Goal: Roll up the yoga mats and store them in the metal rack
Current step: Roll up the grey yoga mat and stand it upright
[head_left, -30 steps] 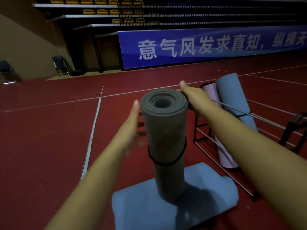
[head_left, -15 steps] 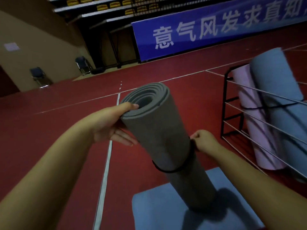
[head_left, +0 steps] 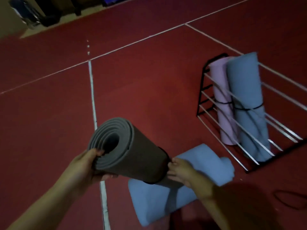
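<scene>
rolled grey yoga mat (head_left: 132, 150) held tilted at lower centre of the frame, open spiral end turned toward the camera and upper left. left hand (head_left: 88, 166) clasped around the near rim, thumb hooked over the edge of the roll, fingers curled under it. right hand (head_left: 178, 170) at the mat's far side, fingers curled against the black strap (head_left: 163, 163) that rings the roll; whether pinching the strap or only pressing the mat beside it, cannot tell. below and right of the roll, a light blue mat (head_left: 191, 180) flat on the red floor (head_left: 49, 122), partly folded over itself. at right of the frame, metal rack (head_left: 221, 128) with white bars, holding a pink rolled mat (head_left: 222, 100) and a blue rolled mat (head_left: 245, 103) leaning side by side, touching, each banded in black. white court lines (head_left: 92, 90) crossing the floor at centre left. dark loop (head_left: 289, 199) on the floor at lower right, blurred.
</scene>
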`<state>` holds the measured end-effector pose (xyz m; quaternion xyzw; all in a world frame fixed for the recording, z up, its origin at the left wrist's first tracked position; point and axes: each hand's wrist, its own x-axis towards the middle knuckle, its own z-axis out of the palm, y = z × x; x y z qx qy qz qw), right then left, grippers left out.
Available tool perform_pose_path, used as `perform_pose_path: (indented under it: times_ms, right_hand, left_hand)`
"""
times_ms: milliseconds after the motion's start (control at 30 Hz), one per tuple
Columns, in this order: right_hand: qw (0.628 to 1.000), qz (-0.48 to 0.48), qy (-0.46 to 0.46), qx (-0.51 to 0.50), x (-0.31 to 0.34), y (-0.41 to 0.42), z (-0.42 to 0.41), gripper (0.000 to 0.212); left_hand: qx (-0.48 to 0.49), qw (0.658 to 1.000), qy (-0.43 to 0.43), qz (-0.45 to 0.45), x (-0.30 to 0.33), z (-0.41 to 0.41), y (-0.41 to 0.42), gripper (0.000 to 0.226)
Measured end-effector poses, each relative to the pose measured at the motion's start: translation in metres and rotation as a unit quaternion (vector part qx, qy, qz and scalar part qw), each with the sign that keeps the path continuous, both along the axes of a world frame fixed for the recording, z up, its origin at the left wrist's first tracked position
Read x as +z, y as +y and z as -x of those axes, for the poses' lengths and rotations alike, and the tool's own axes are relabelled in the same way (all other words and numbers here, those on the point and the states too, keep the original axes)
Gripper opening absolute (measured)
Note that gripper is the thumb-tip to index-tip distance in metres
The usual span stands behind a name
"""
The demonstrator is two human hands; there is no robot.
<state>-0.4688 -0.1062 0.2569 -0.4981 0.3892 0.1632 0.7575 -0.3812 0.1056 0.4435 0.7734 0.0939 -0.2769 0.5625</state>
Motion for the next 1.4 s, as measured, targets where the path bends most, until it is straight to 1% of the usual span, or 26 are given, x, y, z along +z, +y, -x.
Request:
perform_pose_path:
  times_ms: [33, 100, 133, 167, 200, 267, 333, 367, 433, 500, 533, 600, 633, 667, 733, 767, 833, 900, 933, 1000, 1100, 1200, 1300, 1400]
  right_hand:
    - [0.999, -0.009, 0.019, -0.028, 0.021, 0.002, 0.002, 0.031]
    - [0.995, -0.009, 0.051, -0.083, 0.061, 0.001, 0.009, 0.019]
    - [0.994, 0.005, 0.061, -0.094, 0.081, -0.003, 0.013, 0.014]
    - [0.993, 0.025, 0.06, -0.099, 0.101, -0.007, 0.016, 0.012]
    - [0.992, 0.047, 0.053, -0.104, 0.122, -0.013, 0.019, 0.017]
    - [0.991, 0.086, 0.018, -0.102, 0.165, -0.028, 0.023, 0.022]
    - [0.99, 0.083, -0.053, -0.101, 0.212, -0.042, 0.024, 0.025]
    - [0.987, 0.086, -0.09, -0.106, 0.234, -0.05, 0.025, 0.026]
    - [0.977, 0.126, -0.128, -0.112, 0.272, -0.064, 0.033, 0.024]
    - [0.964, 0.186, -0.128, -0.138, 0.294, -0.08, 0.043, 0.021]
    - [0.951, 0.246, -0.123, -0.144, 0.3, -0.09, 0.048, 0.021]
    - [0.896, 0.41, -0.117, -0.126, 0.305, -0.116, 0.057, 0.017]
    - [0.878, 0.45, -0.125, -0.108, 0.309, -0.13, 0.059, 0.009]
    - [0.871, 0.464, -0.138, -0.086, 0.316, -0.145, 0.06, 0.018]
    - [0.87, 0.464, -0.165, -0.013, 0.331, -0.178, 0.064, 0.067]
    - [0.863, 0.473, -0.175, 0.029, 0.337, -0.195, 0.065, 0.084]
    - [0.837, 0.502, -0.196, 0.098, 0.342, -0.228, 0.061, 0.111]
    - [0.816, 0.534, -0.192, 0.11, 0.343, -0.26, 0.053, 0.133]
    - [0.814, 0.545, -0.178, 0.099, 0.346, -0.277, 0.05, 0.137]
    - [0.812, 0.555, -0.163, 0.081, 0.355, -0.313, 0.049, 0.133]
    - [0.802, 0.567, -0.177, 0.067, 0.37, -0.366, 0.052, 0.13]
    - [0.804, 0.566, -0.176, 0.051, 0.37, -0.408, 0.053, 0.13]
    - [0.829, 0.532, -0.168, 0.028, 0.356, -0.441, 0.056, 0.13]
    - [0.859, 0.487, -0.156, 0.025, 0.328, -0.466, 0.06, 0.132]
  left_hand:
    - [-0.008, 1.0, 0.006, 0.002, 0.018, -0.001, -0.004, 0.022]
    - [-0.028, 0.999, 0.015, 0.007, 0.057, -0.003, -0.013, 0.019]
    - [-0.037, 0.999, 0.015, 0.008, 0.078, -0.004, -0.018, 0.018]
    - [-0.052, 0.998, 0.014, 0.01, 0.098, -0.007, -0.023, 0.018]
    - [-0.073, 0.997, 0.015, 0.015, 0.119, -0.011, -0.028, 0.019]
    - [-0.11, 0.993, 0.024, 0.028, 0.156, -0.02, -0.038, 0.025]
    - [-0.137, 0.989, 0.033, 0.048, 0.187, -0.029, -0.049, 0.027]
    - [-0.141, 0.988, 0.033, 0.059, 0.2, -0.033, -0.056, 0.026]
    - [-0.142, 0.986, 0.033, 0.086, 0.22, -0.042, -0.069, 0.025]
    - [-0.16, 0.98, 0.019, 0.116, 0.234, -0.049, -0.088, 0.026]
    - [-0.172, 0.977, 0.009, 0.126, 0.241, -0.051, -0.098, 0.026]
    - [-0.189, 0.972, -0.008, 0.142, 0.256, -0.054, -0.123, 0.026]
    - [-0.192, 0.97, -0.012, 0.151, 0.263, -0.055, -0.137, 0.026]
    - [-0.195, 0.968, -0.014, 0.161, 0.27, -0.056, -0.152, 0.026]
    - [-0.204, 0.963, -0.014, 0.177, 0.283, -0.057, -0.186, 0.024]
    - [-0.21, 0.961, -0.015, 0.179, 0.288, -0.058, -0.203, 0.024]
    - [-0.235, 0.957, -0.022, 0.17, 0.297, -0.058, -0.24, 0.025]
    - [-0.25, 0.954, -0.03, 0.165, 0.308, -0.056, -0.28, 0.026]
    - [-0.254, 0.953, -0.032, 0.16, 0.313, -0.055, -0.299, 0.026]
    - [-0.26, 0.953, -0.04, 0.149, 0.326, -0.051, -0.337, 0.027]
    - [-0.262, 0.95, -0.047, 0.166, 0.343, -0.049, -0.39, 0.027]
    - [-0.268, 0.948, -0.038, 0.167, 0.346, -0.05, -0.437, 0.027]
    - [-0.269, 0.953, -0.02, 0.139, 0.332, -0.05, -0.484, 0.026]
    - [-0.278, 0.956, -0.009, 0.094, 0.306, -0.053, -0.525, 0.025]
